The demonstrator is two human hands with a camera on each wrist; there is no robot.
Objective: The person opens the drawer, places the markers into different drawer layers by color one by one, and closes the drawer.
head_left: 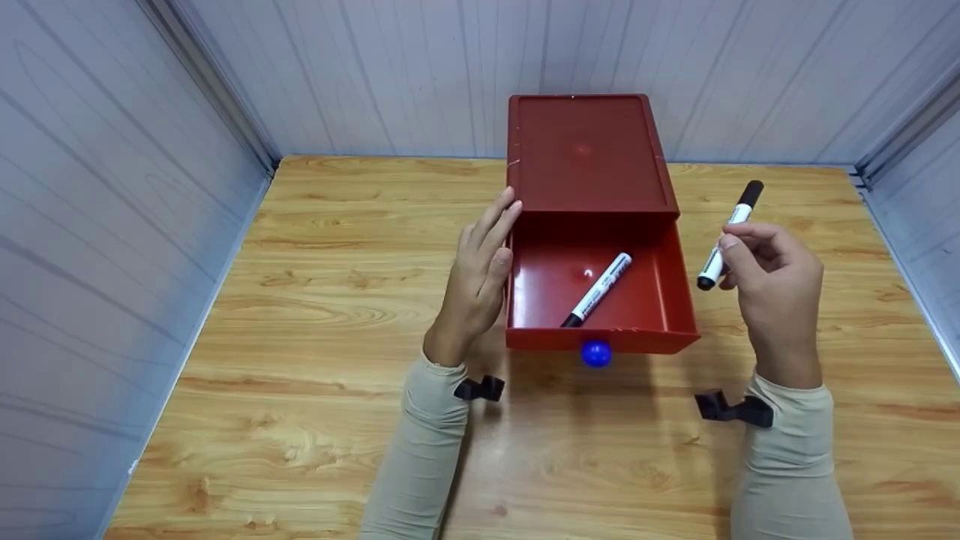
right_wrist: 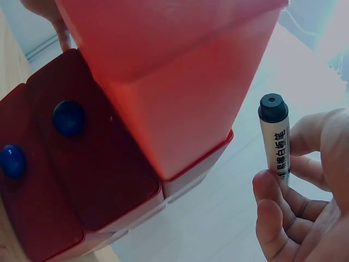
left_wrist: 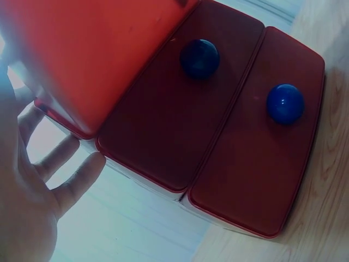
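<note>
A red drawer cabinet (head_left: pixel 585 150) has its top drawer (head_left: pixel 547 262) pulled out toward me. Inside that drawer a white marker with a black cap (head_left: pixel 600 289) lies slantwise. My left hand (head_left: pixel 474 277) rests against the cabinet's left side near the drawer opening, fingers straight. To the right of the drawer, my right hand (head_left: pixel 781 292) pinches a second black-and-white marker (head_left: pixel 739 215) between thumb and fingers, clear of the drawer wall. The right wrist view shows dark lettering along this held marker (right_wrist: pixel 276 139). A blue ball knob (head_left: pixel 596 353) sits on the open drawer's front.
Two lower drawers, a middle one (left_wrist: pixel 158 114) and a bottom one (left_wrist: pixel 253 158), are closed, each with a blue knob. The cabinet stands at the back of a wood-grain table (head_left: pixel 322 315), near a pale panel wall (head_left: pixel 390 75). More panels flank both sides.
</note>
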